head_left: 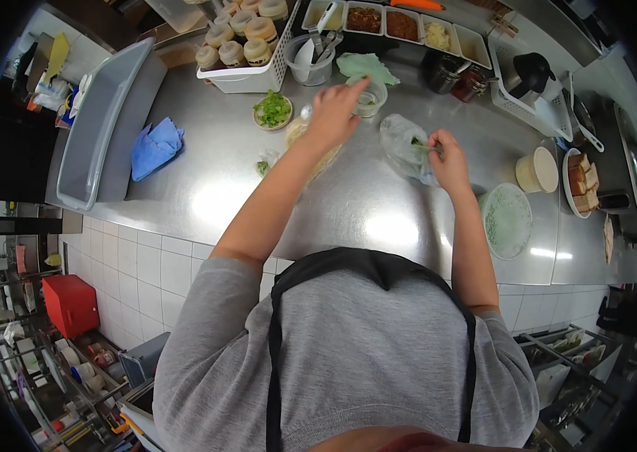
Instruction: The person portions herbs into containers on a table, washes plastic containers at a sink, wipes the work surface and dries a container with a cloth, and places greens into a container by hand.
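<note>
My left hand [336, 111] reaches over the steel counter with its fingers stretched toward a small clear tub [370, 100]. Crumpled pale green plastic [371, 68] lies against the tub's far side. Closed in a pinch, my right hand [448, 157] holds a thin green herb sprig [419, 144] at the side of a clear plastic bag [401, 135]. Under my left forearm a pale bagged item [324, 164] is partly hidden. Beside it are a small bowl of chopped greens [272, 111] and a bit of greenery in plastic [264, 165].
A grey bin [100, 128] and blue cloth [157, 148] are at left. Behind stand a white basket of bottles [247, 79], a utensil tub [309, 73] and topping trays [401, 24]. At right are a green-flecked round tub [506, 221], cream tub [536, 170] and bread dish [581, 184].
</note>
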The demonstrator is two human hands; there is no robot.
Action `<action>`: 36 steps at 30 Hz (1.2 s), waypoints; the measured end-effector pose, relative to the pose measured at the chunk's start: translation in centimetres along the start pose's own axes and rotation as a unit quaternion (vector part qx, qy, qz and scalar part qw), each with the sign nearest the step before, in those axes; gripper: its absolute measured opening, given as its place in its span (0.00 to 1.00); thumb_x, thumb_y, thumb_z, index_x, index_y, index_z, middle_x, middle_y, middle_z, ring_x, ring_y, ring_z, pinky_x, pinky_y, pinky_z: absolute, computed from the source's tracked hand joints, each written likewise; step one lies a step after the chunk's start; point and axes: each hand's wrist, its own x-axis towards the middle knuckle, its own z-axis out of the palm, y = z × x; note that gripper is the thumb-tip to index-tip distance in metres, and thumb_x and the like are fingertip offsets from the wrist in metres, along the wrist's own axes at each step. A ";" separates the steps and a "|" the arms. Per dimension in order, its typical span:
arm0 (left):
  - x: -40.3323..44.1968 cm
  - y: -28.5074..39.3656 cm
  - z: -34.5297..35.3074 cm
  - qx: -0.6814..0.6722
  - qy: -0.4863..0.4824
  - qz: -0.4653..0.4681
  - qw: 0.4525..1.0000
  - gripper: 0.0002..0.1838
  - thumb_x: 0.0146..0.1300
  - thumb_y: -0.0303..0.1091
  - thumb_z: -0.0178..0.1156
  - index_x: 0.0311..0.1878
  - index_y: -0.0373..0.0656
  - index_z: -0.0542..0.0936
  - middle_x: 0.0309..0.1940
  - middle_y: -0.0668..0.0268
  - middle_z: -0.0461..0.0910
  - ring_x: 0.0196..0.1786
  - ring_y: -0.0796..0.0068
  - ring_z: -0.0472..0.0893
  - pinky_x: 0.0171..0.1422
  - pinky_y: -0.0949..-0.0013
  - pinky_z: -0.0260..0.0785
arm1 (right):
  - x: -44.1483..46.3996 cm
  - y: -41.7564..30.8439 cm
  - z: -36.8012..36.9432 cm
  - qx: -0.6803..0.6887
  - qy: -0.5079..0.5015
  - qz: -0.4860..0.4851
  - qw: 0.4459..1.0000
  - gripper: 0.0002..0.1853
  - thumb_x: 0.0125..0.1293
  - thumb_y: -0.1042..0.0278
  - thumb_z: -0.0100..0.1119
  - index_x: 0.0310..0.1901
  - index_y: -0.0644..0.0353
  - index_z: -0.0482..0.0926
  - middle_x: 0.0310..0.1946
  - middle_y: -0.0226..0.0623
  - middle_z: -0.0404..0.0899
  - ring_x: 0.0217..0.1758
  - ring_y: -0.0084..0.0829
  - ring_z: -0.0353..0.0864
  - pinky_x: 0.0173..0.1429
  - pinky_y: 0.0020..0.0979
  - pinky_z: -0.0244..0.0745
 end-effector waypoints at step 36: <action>-41.1 4.9 -22.4 0.078 0.320 -0.248 0.911 0.32 0.50 0.15 0.56 0.61 0.46 0.65 0.33 0.70 0.82 0.47 0.71 0.79 0.68 0.53 0.53 | -12.1 -27.3 18.4 0.227 -0.497 -0.226 0.806 0.19 0.51 0.79 0.52 0.47 0.62 0.72 0.40 0.32 0.75 0.46 0.25 0.73 0.56 0.27 0.67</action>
